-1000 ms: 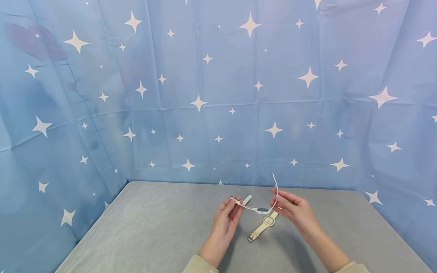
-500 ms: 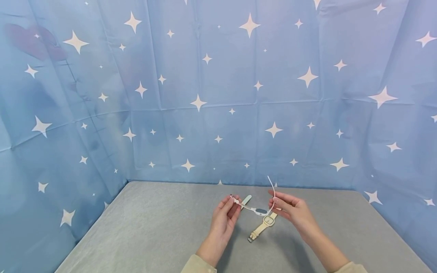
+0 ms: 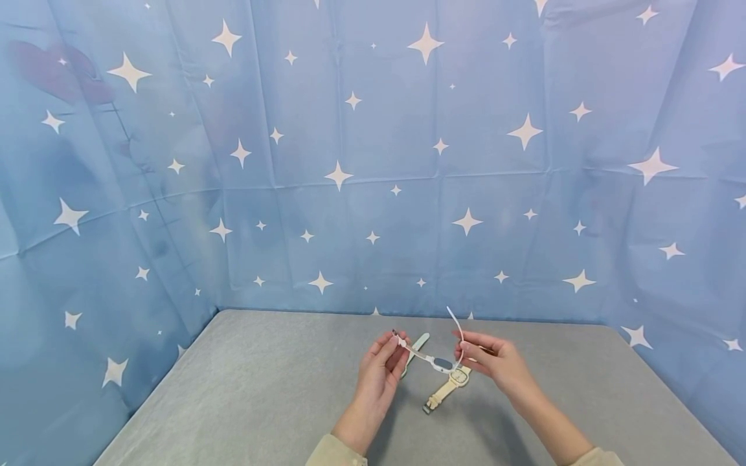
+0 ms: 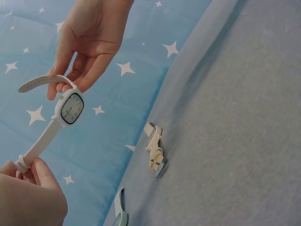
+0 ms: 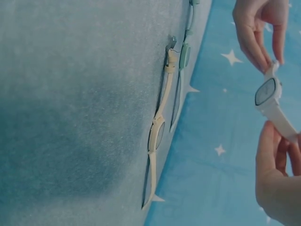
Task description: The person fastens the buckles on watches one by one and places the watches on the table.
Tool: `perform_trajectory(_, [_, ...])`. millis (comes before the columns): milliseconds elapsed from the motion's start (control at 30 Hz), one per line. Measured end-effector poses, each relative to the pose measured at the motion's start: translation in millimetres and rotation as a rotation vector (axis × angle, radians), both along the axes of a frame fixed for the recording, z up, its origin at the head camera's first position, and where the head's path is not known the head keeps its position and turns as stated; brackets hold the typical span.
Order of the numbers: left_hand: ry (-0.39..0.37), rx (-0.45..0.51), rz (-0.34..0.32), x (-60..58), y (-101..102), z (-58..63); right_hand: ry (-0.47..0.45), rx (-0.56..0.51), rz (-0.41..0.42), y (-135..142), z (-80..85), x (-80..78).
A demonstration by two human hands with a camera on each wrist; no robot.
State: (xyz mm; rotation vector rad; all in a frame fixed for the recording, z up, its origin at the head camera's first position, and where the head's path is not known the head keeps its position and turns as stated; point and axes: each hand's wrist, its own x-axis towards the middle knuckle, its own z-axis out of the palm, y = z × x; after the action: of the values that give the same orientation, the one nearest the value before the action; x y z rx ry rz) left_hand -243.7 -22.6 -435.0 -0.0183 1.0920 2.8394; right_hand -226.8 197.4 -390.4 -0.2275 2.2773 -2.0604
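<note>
A white wristwatch (image 3: 443,365) with a squarish case hangs above the table between my two hands. My left hand (image 3: 375,372) pinches the buckle end of its strap, at the keeper loop. Thumb and fingers of my right hand (image 3: 495,359) pinch the other strap half, whose free end curves upward past them. The dial (image 4: 72,108) faces the left wrist camera. Below on the table lies a cream wristwatch (image 3: 444,388), its far strap partly hidden by the right hand in the head view. A mint green wristwatch (image 5: 184,56) lies beyond, partly hidden behind the left hand in the head view.
The grey cloth-covered table (image 3: 233,388) spreads out under both hands. A blue curtain (image 3: 373,129) with white stars rises behind the table's back edge and along both sides.
My right hand has moved left and slightly down, bringing the strap's free end closer to the left hand. The white watch's case has shifted slightly left and tilted; the left hand has moved slightly left.
</note>
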Motion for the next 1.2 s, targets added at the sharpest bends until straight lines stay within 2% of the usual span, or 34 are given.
perform_trajectory(167, [-0.012, -0.022, 0.006, 1.2, -1, 3.7, 0.002, 0.031, 0.001, -1, 0.0, 1.0])
perform_trajectory(500, [0.009, -0.077, 0.002, 3.6, -3, 11.7, 0.031, 0.052, 0.025, -4, 2.3, 4.6])
perform_trajectory(867, [0.072, -0.14, -0.012, 7.4, -7, 25.4, 0.162, 0.075, 0.066, -7, 1.5, 5.6])
perform_trajectory(1200, [0.092, -0.186, -0.01, 6.5, -9, 29.0, 0.249, 0.143, 0.056, -11, 2.6, 8.7])
